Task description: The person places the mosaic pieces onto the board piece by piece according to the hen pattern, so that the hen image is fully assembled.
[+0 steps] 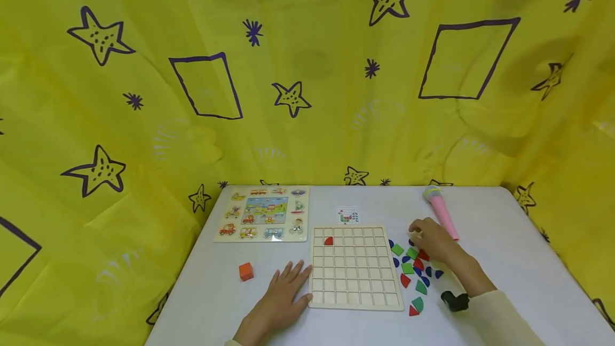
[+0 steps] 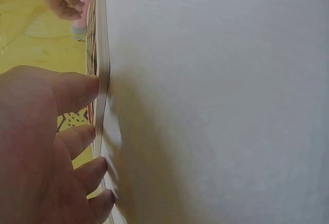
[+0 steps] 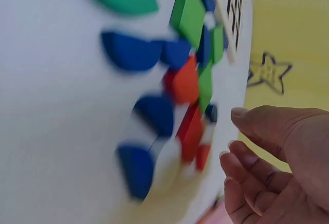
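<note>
A pale wooden grid board (image 1: 353, 268) lies flat on the table, with one red quarter-round piece (image 1: 329, 241) in a cell of its upper left part. My left hand (image 1: 283, 298) rests beside the board, and its spread fingertips touch the left edge; the left wrist view shows the thumb (image 2: 77, 91) against that edge. Over the far end of a scatter of coloured pieces hovers my right hand (image 1: 432, 239). Its thumb and bent fingers stand apart in the right wrist view, with nothing visible between them. Close below is a dark blue piece (image 3: 211, 113).
Red, green and blue pieces (image 1: 407, 268) lie loose right of the board. A small pattern card (image 1: 348, 215) sits behind it. A vehicle picture puzzle (image 1: 230, 234) is at the back left, an orange cube (image 1: 246, 272) in front of it. A pink microphone (image 1: 444, 215) lies back right.
</note>
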The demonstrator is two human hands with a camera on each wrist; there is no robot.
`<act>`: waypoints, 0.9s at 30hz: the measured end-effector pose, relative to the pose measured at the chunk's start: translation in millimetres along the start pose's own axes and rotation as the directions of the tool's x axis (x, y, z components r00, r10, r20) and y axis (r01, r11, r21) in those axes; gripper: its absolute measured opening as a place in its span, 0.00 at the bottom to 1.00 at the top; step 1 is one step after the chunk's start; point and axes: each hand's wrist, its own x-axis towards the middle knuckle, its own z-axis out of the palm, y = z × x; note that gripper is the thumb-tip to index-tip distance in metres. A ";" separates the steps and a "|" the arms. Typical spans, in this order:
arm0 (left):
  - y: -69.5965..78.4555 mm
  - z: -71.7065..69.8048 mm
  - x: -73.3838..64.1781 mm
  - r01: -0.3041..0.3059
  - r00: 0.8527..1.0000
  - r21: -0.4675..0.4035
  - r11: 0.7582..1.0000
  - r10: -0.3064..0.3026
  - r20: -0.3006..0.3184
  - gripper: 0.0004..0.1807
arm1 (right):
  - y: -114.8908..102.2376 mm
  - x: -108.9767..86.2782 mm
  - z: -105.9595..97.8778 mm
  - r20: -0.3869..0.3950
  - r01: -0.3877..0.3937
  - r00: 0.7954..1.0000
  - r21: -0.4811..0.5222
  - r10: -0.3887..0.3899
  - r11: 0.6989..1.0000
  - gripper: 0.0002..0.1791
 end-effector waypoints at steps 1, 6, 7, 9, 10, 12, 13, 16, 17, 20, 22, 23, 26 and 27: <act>0.0 0.0 -0.2 0.003 1.000 -0.002 1.000 -0.003 0.000 0.36 | 6.4 -0.7 -3.1 0.011 -0.019 1.000 0.005 0.019 1.000 0.13; -0.9 0.3 0.4 0.023 1.000 -0.008 1.000 -0.023 0.006 0.36 | 23.8 -3.4 -7.7 0.036 -0.045 0.998 0.046 0.044 0.998 0.11; -1.3 0.5 0.6 0.026 1.000 -0.010 1.000 -0.026 0.006 0.36 | 25.2 -3.8 -7.1 0.032 -0.041 0.999 0.051 0.040 0.998 0.11; -1.7 0.7 0.9 0.026 1.000 -0.009 1.000 -0.026 0.004 0.36 | 27.0 -3.9 -5.7 0.025 -0.037 0.999 0.065 0.036 0.997 0.09; -1.8 0.9 1.1 0.027 1.000 -0.009 1.000 -0.027 0.005 0.36 | 28.0 -3.8 -4.9 0.022 -0.036 0.999 0.068 0.034 0.997 0.09; -1.7 1.3 1.4 0.029 1.000 -0.008 1.000 -0.029 0.007 0.36 | 29.5 -3.7 -3.7 0.018 -0.037 0.999 0.072 0.036 0.997 0.08; -1.3 1.1 1.3 0.028 1.000 -0.008 1.000 -0.028 0.008 0.36 | 30.2 -3.7 -3.3 0.019 -0.043 0.999 0.072 0.042 0.996 0.09; -0.8 1.0 1.8 0.034 0.999 -0.006 0.999 -0.033 0.018 0.36 | 31.4 -4.3 -5.1 0.032 -0.053 0.998 0.073 0.051 0.996 0.11; -0.5 0.8 1.7 0.034 0.999 -0.007 0.999 -0.034 0.019 0.36 | 31.5 -4.7 -6.8 0.041 -0.052 0.998 0.072 0.049 0.996 0.12; -0.2 0.5 1.6 0.031 0.999 -0.009 0.999 -0.031 0.019 0.36 | 32.6 -5.8 -12.2 0.061 -0.042 0.997 0.063 0.038 0.997 0.12; 0.1 -0.2 1.3 0.025 1.000 -0.010 1.000 -0.025 0.014 0.36 | 34.2 -6.4 -15.0 0.068 -0.029 0.997 0.058 0.025 0.998 0.11; 0.2 -0.3 1.2 0.021 1.000 -0.010 1.000 -0.020 0.010 0.36 | 35.5 -6.5 -15.6 0.065 -0.024 0.998 0.053 0.020 0.998 0.11; 0.8 -1.1 0.6 0.015 1.000 -0.010 1.000 -0.015 0.008 0.36 | 39.5 -7.0 -15.1 0.055 -0.038 0.998 0.052 0.035 0.998 0.09; 1.0 -1.3 0.5 0.015 1.000 -0.012 1.000 -0.015 0.008 0.36 | 41.0 -6.9 -14.4 0.051 -0.047 0.998 0.053 0.044 0.998 0.09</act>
